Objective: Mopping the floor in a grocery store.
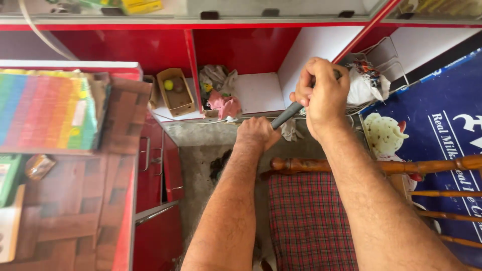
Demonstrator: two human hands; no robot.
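Both hands are gripping one dark handle: left hand (257,133) wrapping low, right hand (324,90) closing on top. Probably a broom, angling toward the red shelf (251,50); spacing those grips is helping control.

Bright even daylight, wide-angle edge distortion

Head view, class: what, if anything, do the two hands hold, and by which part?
Both grip one dark grey rod: the right hand around its upper end, the left hand around its lower end.
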